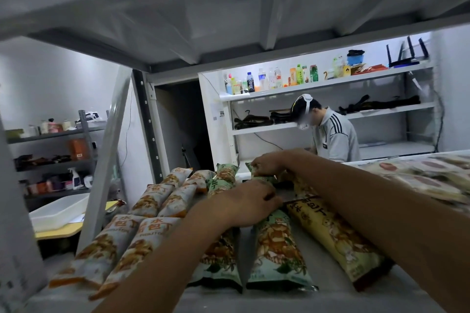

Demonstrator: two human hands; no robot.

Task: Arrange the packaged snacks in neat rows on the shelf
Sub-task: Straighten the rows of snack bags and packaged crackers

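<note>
Long snack packets lie in rows on the grey shelf (330, 295): orange-and-white packets (112, 249) on the left, green packets (277, 246) in the middle, a yellow packet (333, 236) on the right. My left hand (244, 203) rests palm down on the top end of the near green packet. Farther back, my right hand (267, 164) pinches the end of a green packet (264, 176) in the far row. Another green packet (223, 175) lies beside it.
The shelf board above hangs low overhead. A slanted upright post (109, 157) stands at the left. Flat pale packets (427, 175) fill the shelf's right side. A person in a grey jacket (333, 134) stands beyond, before white shelves with bottles (274, 79). A white tray (58, 211) sits lower left.
</note>
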